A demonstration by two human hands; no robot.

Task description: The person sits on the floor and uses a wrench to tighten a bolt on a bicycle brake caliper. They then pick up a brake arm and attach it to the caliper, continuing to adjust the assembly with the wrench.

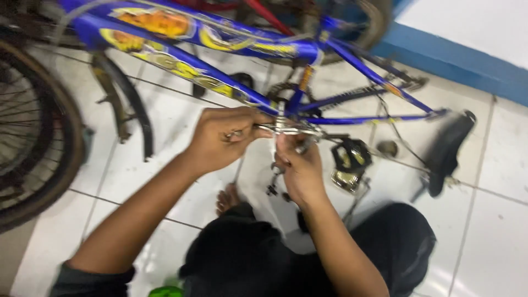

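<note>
Blue with yellow patches, the bicycle frame (220, 82) lies across the far side of the white tiled floor (495, 181), a spoked wheel (33, 137) at the left and a black saddle (448, 148) at the right. Just near the frame's low tubes, the left hand (223, 137) is closed on a thin metal tool (275, 129). The right hand (300, 170) pinches its fingers on a small metal part (305, 144) there. A black pedal (351, 155) sits just right of the hands, attached, so the work looks mid-way. No containers show.

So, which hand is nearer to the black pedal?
The right hand: it is just left of the black pedal. The left hand is further left, beyond the right.
</note>
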